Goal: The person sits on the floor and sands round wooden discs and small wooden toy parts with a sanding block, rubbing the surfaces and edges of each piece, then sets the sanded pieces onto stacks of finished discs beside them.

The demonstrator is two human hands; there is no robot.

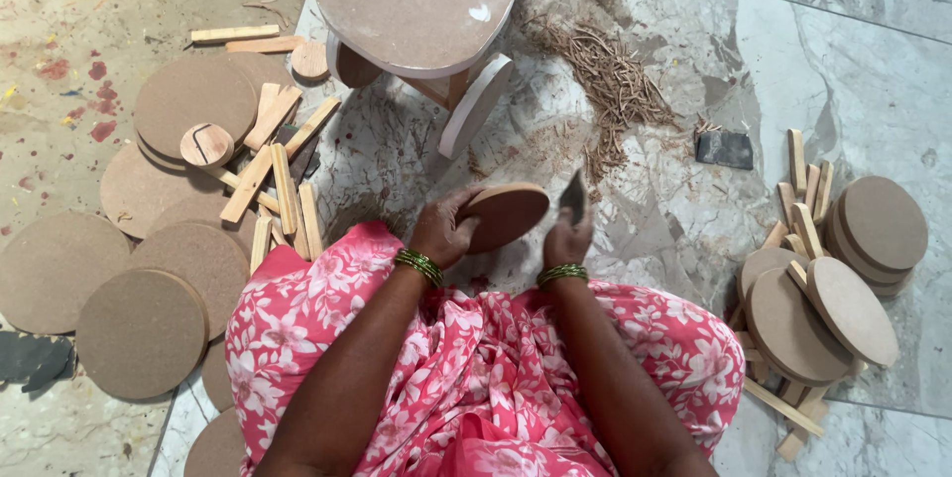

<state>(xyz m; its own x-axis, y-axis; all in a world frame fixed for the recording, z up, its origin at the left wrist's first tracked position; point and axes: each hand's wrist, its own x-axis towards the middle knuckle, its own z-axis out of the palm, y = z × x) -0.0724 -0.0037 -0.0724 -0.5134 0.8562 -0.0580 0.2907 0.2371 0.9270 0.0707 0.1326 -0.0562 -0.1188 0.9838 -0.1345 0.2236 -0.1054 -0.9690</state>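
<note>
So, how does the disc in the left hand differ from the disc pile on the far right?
The held disc is a single piece, while the right pile is several discs stacked. The held disc is tilted in the air in the left hand; the pile lies flat on the floor. The held disc looks redder brown, the pile greyer. Both are round, thin boards.

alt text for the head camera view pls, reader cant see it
Seen from above, a seated person's left hand holds a round brown board disc while the right hand holds a small dark blade beside its edge. More discs and wooden strips lie on the floor at both sides, with a pile of shavings ahead.
</note>
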